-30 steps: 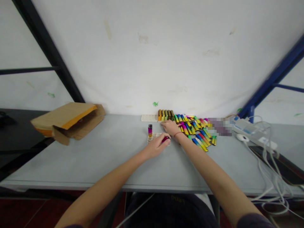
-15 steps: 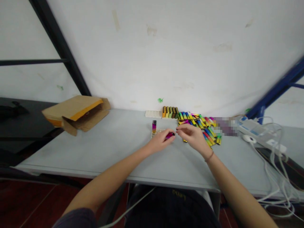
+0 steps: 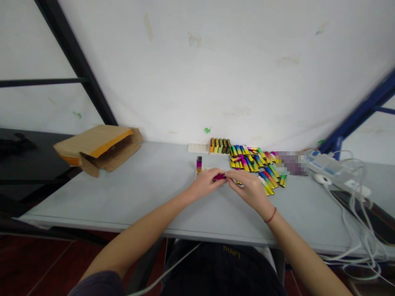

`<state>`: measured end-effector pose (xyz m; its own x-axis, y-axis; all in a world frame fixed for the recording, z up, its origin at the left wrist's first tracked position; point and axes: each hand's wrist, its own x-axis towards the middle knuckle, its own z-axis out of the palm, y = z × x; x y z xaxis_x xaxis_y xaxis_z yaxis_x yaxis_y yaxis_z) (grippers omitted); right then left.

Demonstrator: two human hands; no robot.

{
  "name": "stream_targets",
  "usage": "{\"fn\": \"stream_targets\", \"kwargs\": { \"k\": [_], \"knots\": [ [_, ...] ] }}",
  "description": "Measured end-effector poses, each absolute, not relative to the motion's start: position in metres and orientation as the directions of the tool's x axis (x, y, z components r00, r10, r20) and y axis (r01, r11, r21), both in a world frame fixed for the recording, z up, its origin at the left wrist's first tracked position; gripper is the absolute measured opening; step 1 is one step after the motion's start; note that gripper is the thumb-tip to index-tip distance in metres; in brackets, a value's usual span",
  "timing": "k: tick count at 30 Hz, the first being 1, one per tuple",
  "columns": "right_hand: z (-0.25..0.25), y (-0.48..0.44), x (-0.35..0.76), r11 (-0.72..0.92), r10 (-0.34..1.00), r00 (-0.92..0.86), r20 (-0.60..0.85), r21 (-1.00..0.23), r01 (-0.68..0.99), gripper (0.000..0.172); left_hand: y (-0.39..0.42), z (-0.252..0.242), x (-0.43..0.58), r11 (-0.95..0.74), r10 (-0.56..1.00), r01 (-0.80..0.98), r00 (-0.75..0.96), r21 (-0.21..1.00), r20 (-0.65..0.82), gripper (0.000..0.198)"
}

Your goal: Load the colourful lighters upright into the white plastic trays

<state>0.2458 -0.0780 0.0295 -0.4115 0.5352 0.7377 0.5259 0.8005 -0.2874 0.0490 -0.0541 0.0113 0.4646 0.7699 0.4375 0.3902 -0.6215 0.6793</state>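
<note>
Grey desk (image 3: 138, 197) runs from the hands left to the cardboard box (image 3: 95, 148); the lighter pile (image 3: 259, 166) lies just right. Left hand (image 3: 205, 187) and right hand (image 3: 249, 188) fingers pinch a pink lighter (image 3: 219, 176) mid-desk, one at each end.

The magenta lighter (image 3: 219, 177) you hold is small, slim and glossy, deep pink all along the part that shows. It lies on its side, its length running left to right, just above the grey table (image 3: 148, 193). Your left hand (image 3: 205, 187) grips its left end and your right hand (image 3: 248, 189) pinches the right end, so only its middle shows.
</note>
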Motion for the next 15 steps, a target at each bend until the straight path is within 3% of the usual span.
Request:
{"fn": "stream_targets", "kwargs": {
  "k": [5, 9, 15],
  "knots": [
    [0.0312, -0.0776, 0.2483, 0.822, 0.486, -0.473, 0.735, -0.2, 0.534, 0.022, -0.0537, 0.0112, 0.0496, -0.627, 0.767, 0.397, 0.461, 0.67, 0.445, 0.016],
    [0.0316, -0.0785, 0.2506, 0.791, 0.529, -0.517, 0.673, -0.171, 0.587, 0.027, -0.0538, 0.0106, 0.0499, -0.632, 0.767, 0.417, 0.457, 0.654, 0.45, 0.02],
    [0.0253, -0.0788, 0.2478, 0.745, 0.594, -0.344, 0.727, -0.338, 0.575, 0.021, -0.056, 0.0134, 0.0509, -0.639, 0.761, 0.405, 0.456, 0.654, 0.462, 0.018]
  ]
}}
